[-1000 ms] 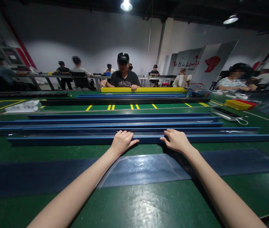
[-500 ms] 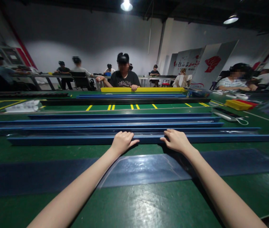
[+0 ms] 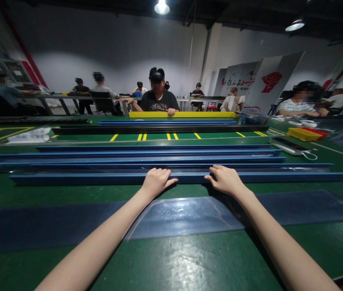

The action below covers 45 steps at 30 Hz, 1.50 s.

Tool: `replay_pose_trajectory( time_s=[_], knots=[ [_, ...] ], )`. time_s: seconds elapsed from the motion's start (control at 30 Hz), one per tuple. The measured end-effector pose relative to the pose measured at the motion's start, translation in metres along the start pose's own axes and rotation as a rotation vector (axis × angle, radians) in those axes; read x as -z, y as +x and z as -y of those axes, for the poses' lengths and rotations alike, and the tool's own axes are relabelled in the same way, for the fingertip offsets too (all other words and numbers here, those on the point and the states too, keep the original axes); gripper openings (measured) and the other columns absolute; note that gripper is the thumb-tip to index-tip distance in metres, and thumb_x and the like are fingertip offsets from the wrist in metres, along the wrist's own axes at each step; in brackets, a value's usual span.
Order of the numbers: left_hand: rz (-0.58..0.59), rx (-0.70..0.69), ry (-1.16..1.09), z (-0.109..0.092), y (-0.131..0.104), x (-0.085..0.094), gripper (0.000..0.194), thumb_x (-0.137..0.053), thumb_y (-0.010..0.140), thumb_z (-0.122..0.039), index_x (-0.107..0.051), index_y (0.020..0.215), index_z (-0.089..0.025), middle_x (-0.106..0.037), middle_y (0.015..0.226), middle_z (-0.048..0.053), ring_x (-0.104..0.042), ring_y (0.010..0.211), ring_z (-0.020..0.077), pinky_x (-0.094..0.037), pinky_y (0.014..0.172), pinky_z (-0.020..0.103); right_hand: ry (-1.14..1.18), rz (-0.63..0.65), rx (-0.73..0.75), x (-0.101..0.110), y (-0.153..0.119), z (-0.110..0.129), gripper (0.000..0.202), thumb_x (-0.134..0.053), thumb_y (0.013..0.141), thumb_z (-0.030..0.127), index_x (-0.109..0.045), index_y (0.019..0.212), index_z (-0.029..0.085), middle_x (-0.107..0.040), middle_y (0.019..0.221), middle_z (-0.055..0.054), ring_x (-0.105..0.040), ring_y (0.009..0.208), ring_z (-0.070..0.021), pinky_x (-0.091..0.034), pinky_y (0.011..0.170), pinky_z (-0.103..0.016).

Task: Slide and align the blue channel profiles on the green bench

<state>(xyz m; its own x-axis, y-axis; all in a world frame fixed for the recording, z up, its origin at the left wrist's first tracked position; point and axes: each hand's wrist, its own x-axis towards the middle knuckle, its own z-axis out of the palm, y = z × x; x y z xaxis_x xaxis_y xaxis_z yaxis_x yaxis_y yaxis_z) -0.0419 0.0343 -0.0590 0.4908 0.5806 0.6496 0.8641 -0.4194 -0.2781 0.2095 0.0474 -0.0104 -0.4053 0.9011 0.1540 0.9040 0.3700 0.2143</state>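
- The rail (image 3: 190,178) lies right at the grip, its long axis running crosswise, left to right, well out past both hands.
- Left hand (image 3: 157,181) and right hand (image 3: 224,178) both touch it, so neither is nearer; a bare stretch of rail shows between them.
- Each hand holds the near wall, fingers bent over its top edge, thumb on the near side; fingertips are hidden, so I cannot tell how firmly.
- Beyond the grip, other rails (image 3: 129,153) lie roughly parallel.
- Nearer than the grip, the sheet (image 3: 183,216) lies flat, forearms above it.
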Motion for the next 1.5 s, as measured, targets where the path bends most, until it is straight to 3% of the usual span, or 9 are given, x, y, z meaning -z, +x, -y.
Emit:
replay_pose_trajectory(
  time_s=[0.6,1.5],
  knots=[
    [0.029,0.0,-0.022,0.0,0.0017,0.002,0.037,-0.039,0.084,-0.047,-0.053,0.07,-0.015,-0.061,0.075,0.005,-0.053,0.074,0.0162,-0.03,0.061,0.028,0.0,0.009,0.001,-0.0001,0.0001,0.0002,0.032,-0.035,0.084,0.041,-0.057,0.085,0.018,-0.061,0.092,-0.008,-0.057,0.084,-0.0184,-0.035,0.059,-0.024],
    [0.001,0.026,-0.034,-0.0009,0.0025,0.0054,0.036,-0.04,0.082,-0.048,-0.051,0.069,-0.016,-0.056,0.069,0.005,-0.049,0.067,0.0171,-0.03,0.059,0.029,-0.002,0.006,0.006,0.001,-0.0003,-0.0005,0.033,-0.034,0.084,0.041,-0.057,0.085,0.018,-0.061,0.091,-0.007,-0.057,0.083,-0.0183,-0.034,0.058,-0.024]
  ],
)
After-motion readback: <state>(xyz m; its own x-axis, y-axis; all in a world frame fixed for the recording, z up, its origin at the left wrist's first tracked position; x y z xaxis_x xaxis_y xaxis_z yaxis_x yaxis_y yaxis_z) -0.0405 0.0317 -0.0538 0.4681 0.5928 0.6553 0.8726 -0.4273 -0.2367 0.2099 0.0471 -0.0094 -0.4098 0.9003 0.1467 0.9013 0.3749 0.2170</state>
